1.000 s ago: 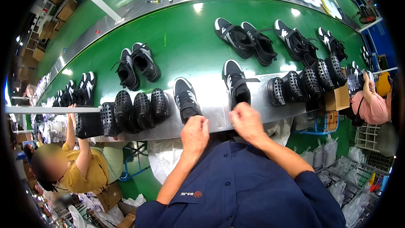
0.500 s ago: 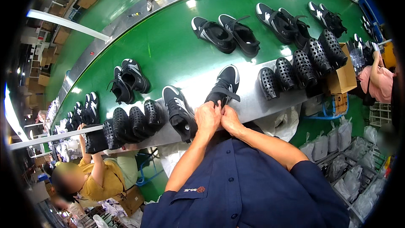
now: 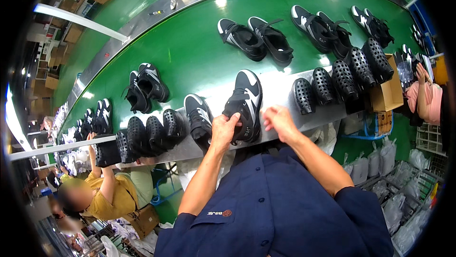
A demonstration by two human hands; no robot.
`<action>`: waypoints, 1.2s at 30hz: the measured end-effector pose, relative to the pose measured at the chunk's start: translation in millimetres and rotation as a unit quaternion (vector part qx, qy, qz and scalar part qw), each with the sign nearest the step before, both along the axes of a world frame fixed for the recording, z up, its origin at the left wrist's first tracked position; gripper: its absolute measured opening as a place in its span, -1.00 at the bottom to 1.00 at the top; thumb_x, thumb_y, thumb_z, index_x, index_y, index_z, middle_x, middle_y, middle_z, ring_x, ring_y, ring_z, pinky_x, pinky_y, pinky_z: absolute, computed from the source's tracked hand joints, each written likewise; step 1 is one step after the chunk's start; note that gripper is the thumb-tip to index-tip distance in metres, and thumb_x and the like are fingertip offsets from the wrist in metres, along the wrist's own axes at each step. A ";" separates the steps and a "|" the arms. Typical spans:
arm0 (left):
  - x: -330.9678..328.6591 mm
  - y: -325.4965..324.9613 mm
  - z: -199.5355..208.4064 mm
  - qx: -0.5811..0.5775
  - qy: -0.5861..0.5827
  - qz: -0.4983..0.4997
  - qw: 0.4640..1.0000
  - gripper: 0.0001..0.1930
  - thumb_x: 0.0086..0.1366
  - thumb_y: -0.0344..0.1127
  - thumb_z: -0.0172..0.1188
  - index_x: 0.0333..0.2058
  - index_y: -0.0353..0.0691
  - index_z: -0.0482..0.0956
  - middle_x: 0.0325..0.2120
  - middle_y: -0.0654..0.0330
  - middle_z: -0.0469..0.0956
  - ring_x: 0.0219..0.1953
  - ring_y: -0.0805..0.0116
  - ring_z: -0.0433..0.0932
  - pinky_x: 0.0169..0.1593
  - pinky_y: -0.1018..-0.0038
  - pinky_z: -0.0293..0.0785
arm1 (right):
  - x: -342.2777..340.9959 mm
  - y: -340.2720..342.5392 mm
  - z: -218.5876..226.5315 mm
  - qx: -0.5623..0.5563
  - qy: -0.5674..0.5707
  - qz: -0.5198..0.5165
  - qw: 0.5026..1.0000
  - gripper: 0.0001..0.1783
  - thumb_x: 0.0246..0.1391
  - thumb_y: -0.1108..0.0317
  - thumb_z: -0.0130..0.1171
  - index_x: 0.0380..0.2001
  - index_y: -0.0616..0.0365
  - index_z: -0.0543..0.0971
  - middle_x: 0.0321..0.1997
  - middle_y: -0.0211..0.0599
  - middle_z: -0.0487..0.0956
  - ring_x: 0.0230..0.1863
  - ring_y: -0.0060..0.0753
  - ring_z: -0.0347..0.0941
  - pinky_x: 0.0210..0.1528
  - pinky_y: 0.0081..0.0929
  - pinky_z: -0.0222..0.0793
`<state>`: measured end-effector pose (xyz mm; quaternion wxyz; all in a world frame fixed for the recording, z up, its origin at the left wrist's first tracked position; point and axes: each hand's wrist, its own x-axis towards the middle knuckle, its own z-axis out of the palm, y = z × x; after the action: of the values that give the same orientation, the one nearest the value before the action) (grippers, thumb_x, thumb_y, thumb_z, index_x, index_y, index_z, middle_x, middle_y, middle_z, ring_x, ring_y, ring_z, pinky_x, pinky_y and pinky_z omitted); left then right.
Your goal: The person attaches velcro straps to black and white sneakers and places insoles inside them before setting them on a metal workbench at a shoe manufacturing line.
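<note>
A black sneaker [image 3: 249,96] with a white toe edge stands on the metal ledge in front of me, toe pointing away. My left hand [image 3: 223,132] is closed on the left side of its opening, the thumb lying over the collar. To the right of the shoe, and apart from it, my right hand [image 3: 281,123] hangs with loosely bent fingers spread and nothing visible in them. A matching sneaker [image 3: 197,116] stands just left of the held one, its heel partly behind my left hand and forearm.
Black perforated shoe forms [image 3: 154,133] line the ledge at left, and more perforated forms [image 3: 341,78] at right, near a cardboard box [image 3: 387,88]. Pairs of sneakers [image 3: 254,40] stand on the green belt [image 3: 190,62]. Co-workers sit at left [image 3: 111,190] and far right [image 3: 427,93].
My right hand has let go of the sneaker and moved right. The sneaker has turned straighter and come nearer me. My left hand has shifted slightly left onto its side; the strap no longer sticks out right.
</note>
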<state>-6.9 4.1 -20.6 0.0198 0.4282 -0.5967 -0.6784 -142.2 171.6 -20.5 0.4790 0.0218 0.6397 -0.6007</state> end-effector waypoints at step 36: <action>-0.6 33.2 16.1 -0.569 0.010 -0.102 0.816 -0.85 0.18 -0.41 0.37 -0.31 -0.24 0.58 -0.44 0.08 0.54 -0.32 0.06 0.60 -0.22 0.20 0.54 | 36.6 2.7 2.0 0.196 0.341 0.126 0.911 -0.45 0.09 0.21 0.37 -0.01 0.43 0.51 -0.05 0.20 0.59 -0.04 0.22 0.57 0.04 -0.04 0.49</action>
<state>-7.4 37.3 -4.5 0.1966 0.2701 -0.9164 -0.2206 -105.6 174.3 -18.4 0.2894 -0.1719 0.8664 -0.3689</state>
